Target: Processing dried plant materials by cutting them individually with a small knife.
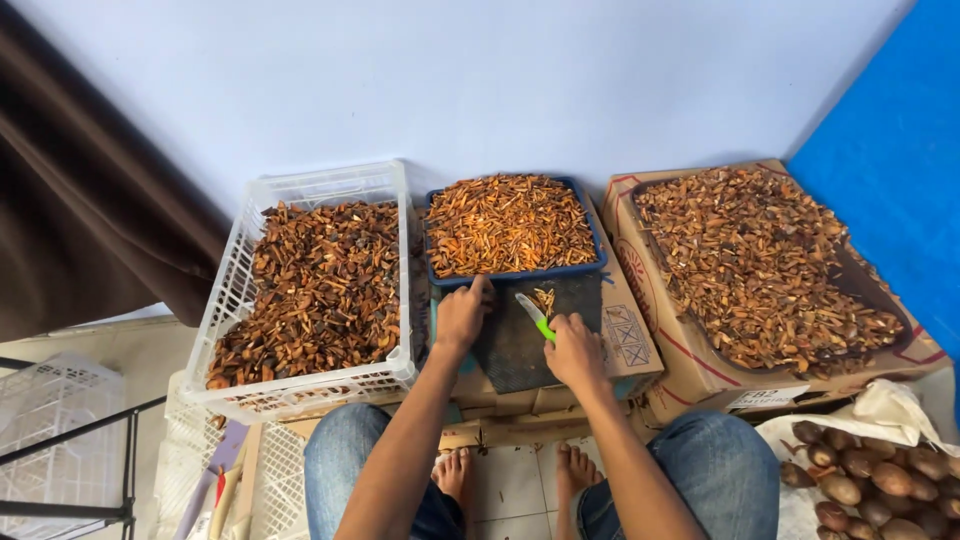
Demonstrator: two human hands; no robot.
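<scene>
My right hand [577,352] grips a small knife with a green handle [536,317], its blade pointing up-left over a dark cutting mat [520,345]. A little pile of orange-brown slivers [545,298] lies on the mat by the blade. My left hand [463,313] rests with fingers curled on the near rim of a blue tray [515,272]. That tray is heaped with orange sliced pieces [508,223]. I cannot tell whether the left hand holds anything.
A white plastic crate [300,385] of dark brown chips stands at the left. A cardboard box [690,355] with a dark tray of brown chips is at the right. A white bag of whole brown nuts [870,475] lies at bottom right. My knees and bare feet are below.
</scene>
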